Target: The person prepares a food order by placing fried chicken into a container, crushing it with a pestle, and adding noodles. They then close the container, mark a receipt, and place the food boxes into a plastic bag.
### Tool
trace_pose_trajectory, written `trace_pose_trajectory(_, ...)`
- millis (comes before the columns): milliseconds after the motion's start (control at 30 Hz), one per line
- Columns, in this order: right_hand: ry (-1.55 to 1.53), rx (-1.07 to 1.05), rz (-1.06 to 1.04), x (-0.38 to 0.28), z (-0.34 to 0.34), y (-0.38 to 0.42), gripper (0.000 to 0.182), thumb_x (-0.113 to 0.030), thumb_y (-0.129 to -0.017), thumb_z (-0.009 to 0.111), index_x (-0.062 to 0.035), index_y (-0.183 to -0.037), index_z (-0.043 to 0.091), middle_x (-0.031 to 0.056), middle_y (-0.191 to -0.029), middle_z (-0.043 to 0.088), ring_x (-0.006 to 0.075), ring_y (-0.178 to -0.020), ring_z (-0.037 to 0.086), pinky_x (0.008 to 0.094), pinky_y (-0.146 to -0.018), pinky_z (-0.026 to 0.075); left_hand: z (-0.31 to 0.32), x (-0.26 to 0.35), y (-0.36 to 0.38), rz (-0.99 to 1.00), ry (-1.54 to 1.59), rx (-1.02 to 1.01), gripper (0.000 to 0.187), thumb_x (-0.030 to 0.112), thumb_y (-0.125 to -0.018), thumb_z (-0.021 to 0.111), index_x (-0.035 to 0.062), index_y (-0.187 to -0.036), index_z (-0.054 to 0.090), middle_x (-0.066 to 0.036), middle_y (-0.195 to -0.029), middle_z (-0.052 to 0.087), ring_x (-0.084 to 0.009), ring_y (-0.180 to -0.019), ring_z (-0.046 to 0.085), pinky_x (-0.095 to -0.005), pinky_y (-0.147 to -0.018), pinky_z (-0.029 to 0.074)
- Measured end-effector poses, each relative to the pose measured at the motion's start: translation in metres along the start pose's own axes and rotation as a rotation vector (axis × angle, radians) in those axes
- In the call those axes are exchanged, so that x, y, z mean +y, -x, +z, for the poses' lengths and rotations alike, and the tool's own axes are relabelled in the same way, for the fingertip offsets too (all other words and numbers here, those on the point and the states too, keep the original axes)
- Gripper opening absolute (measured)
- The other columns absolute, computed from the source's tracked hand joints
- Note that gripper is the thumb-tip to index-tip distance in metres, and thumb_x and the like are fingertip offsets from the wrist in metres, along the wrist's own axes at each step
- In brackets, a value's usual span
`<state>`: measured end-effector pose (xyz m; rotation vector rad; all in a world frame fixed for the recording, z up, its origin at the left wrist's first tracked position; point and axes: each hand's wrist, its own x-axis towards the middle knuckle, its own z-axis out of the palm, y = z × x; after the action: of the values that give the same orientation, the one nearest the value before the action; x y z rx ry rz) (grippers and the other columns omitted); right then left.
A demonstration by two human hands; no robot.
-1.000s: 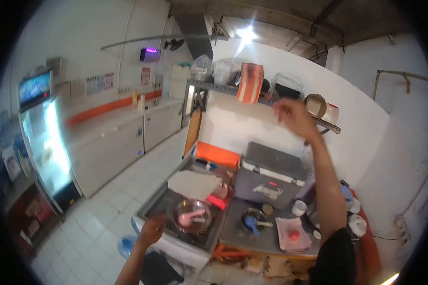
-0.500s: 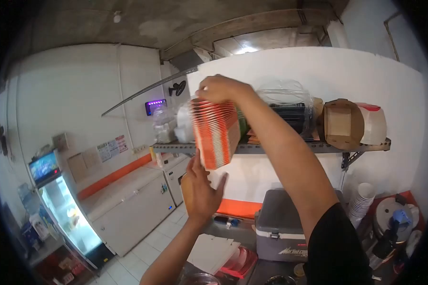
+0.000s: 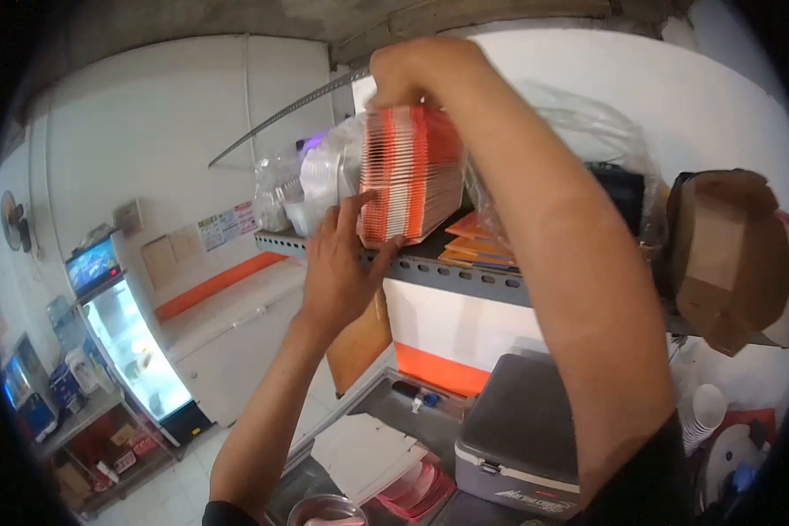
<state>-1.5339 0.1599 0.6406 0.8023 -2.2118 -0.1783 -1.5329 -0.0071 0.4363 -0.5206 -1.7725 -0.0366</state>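
Note:
A thick stack of flat orange-and-white paper packaging (image 3: 410, 180) stands at the shelf's edge, its many layered edges facing me. My right hand (image 3: 416, 72) is closed over the top of the stack, with the fingertips mostly hidden behind the wrist and the stack. Lower down, my left hand (image 3: 342, 267) holds the bottom left corner, fingers along the side and thumb under the front edge. Left of the stack are white plastic-wrapped items (image 3: 331, 167). Just right of it lie several orange packets (image 3: 478, 241).
The perforated metal shelf (image 3: 465, 274) also bears a clear plastic bag (image 3: 587, 123) and a brown cardboard box (image 3: 719, 250). Below are a grey cooler (image 3: 522, 421), white sheets (image 3: 364, 451), a metal bowl (image 3: 324, 508) and stacked cups (image 3: 703, 412). A lit display fridge (image 3: 136, 351) stands left.
The stack has gone from hanging tilted in front of the shelf to standing nearly upright at its edge. My left hand has closed onto its lower corner. The view has moved closer.

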Motion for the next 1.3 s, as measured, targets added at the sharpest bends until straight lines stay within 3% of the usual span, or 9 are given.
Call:
trace_pose_trajectory(133,-0.119,0.031,-0.077,0.022,0.035,-0.034,0.051,-0.044,-0.078,0.071,0.0,-0.104,0.07,0.023,-0.106,0.069,0.0314,-0.086,0.071,0.0411,-0.07,0.056,-0.006,0.008,0.0,-0.055,0.048,-0.002,0.072,0.02,-0.084,0.068,0.0057,-0.147,0.036,-0.023,-0.143,0.043,-0.0435,-0.129,0.042,-0.0499,-0.106,0.037)
trace_pose_trajectory(200,-0.064,0.394,-0.231,0.052,0.071,-0.065,0.044,-0.038,-0.075,0.076,0.0,-0.095,0.068,0.0208,-0.092,0.07,0.0322,-0.08,0.069,0.0404,-0.069,0.054,-0.015,0.014,-0.003,-0.083,0.062,0.037,0.075,0.022,-0.084,0.069,0.0062,-0.148,0.033,-0.024,-0.145,0.041,-0.0444,-0.13,0.041,-0.0502,-0.107,0.036)
trace_pose_trajectory(400,-0.288,0.456,-0.087,0.041,0.066,-0.029,0.019,-0.016,-0.088,0.064,-0.0015,-0.101,0.067,0.022,-0.093,0.069,0.0376,-0.093,0.066,0.0435,-0.084,0.051,-0.039,0.013,-0.031,-0.168,0.177,0.094,0.085,0.029,-0.084,0.072,0.0077,-0.152,0.026,-0.025,-0.15,0.035,-0.0471,-0.136,0.035,-0.0513,-0.112,0.033)
trace_pose_trajectory(633,-0.334,0.691,-0.042,0.037,0.07,-0.034,0.017,-0.008,-0.089,0.058,0.0008,-0.098,0.071,0.0228,-0.088,0.071,0.0373,-0.086,0.069,0.0434,-0.081,0.053,-0.035,-0.039,-0.093,0.201,0.193,-0.084,0.086,0.033,-0.085,0.072,0.0054,-0.152,0.027,-0.027,-0.15,0.036,-0.0437,-0.14,0.035,-0.0508,-0.114,0.032)
trace_pose_trajectory(800,-0.501,0.238,0.051,0.037,0.035,-0.024,0.02,-0.004,-0.082,0.061,0.0067,-0.097,0.07,0.0227,-0.08,0.071,0.03,-0.074,0.071,0.0388,-0.071,0.056,-0.05,-0.029,-0.094,0.152,0.236,-0.077,0.089,0.035,-0.084,0.073,0.0063,-0.153,0.025,-0.027,-0.143,0.042,-0.0461,-0.131,0.041,-0.0523,-0.109,0.036)
trace_pose_trajectory(867,-0.656,0.064,0.198,0.032,0.026,-0.021,0.018,-0.007,-0.082,0.061,0.0029,-0.091,0.072,0.0233,-0.093,0.072,0.0388,-0.091,0.071,0.0415,-0.083,0.055,-0.036,-0.032,-0.096,0.132,0.193,0.077,0.089,0.037,-0.084,0.072,0.0069,-0.153,0.024,-0.026,-0.141,0.043,-0.0468,-0.129,0.042,-0.0536,-0.108,0.037)
trace_pose_trajectory(1067,-0.319,0.918,0.403,0.048,0.064,-0.032,0.013,-0.006,-0.087,0.06,0.0009,-0.093,0.07,0.0236,-0.087,0.071,0.0395,-0.086,0.07,0.0452,-0.077,0.054,-0.035,-0.034,-0.095,0.22,-0.04,-0.429,0.076,0.042,-0.089,0.063,0.0042,-0.149,0.036,-0.025,-0.139,0.047,-0.0473,-0.128,0.045,-0.0558,-0.11,0.033)
trace_pose_trajectory(1167,-0.533,1.402,0.276,0.056,0.05,-0.032,0.019,-0.018,-0.098,0.057,-0.0012,-0.097,0.065,0.0191,-0.088,0.07,0.0371,-0.082,0.069,0.0452,-0.074,0.052,-0.028,-0.036,-0.086,0.066,0.353,-0.456,0.07,0.043,-0.092,0.06,0.0028,-0.146,0.042,-0.025,-0.139,0.049,-0.0437,-0.128,0.046,-0.0521,-0.112,0.032)
trace_pose_trajectory(1300,-0.386,1.566,-0.127,0.046,-0.001,-0.02,0.032,-0.033,-0.102,0.057,-0.0038,-0.109,0.068,0.0106,-0.104,0.073,0.0196,-0.093,0.068,0.0338,-0.085,0.051,-0.002,-0.037,-0.073,0.241,-0.071,-0.106,0.065,0.04,-0.097,0.055,0.0011,-0.147,0.039,-0.023,-0.144,0.046,-0.0342,-0.13,0.049,-0.0395,-0.111,0.036)
